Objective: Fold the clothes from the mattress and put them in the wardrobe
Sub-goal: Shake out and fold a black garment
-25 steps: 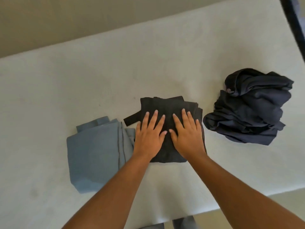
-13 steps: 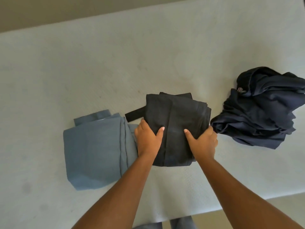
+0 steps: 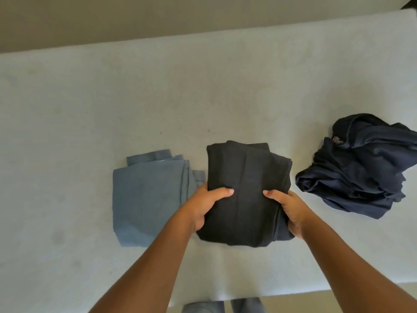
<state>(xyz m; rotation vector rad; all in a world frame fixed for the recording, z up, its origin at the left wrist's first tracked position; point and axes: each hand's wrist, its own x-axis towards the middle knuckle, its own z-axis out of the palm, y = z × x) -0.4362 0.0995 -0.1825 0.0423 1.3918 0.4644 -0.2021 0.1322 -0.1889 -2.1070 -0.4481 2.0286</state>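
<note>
A pale mattress (image 3: 203, 86) is spread across the view, and three garments are set in a row near its front edge — a crumpled navy heap (image 3: 361, 170) at the right, a folded blue garment (image 3: 149, 199) at the left, and a folded black garment (image 3: 246, 177) between them. The folded black garment is gripped at both sides — the left hand (image 3: 203, 206) is wrapped round its left edge and the right hand (image 3: 288, 211) round its right edge, each thumb laid on top.
</note>
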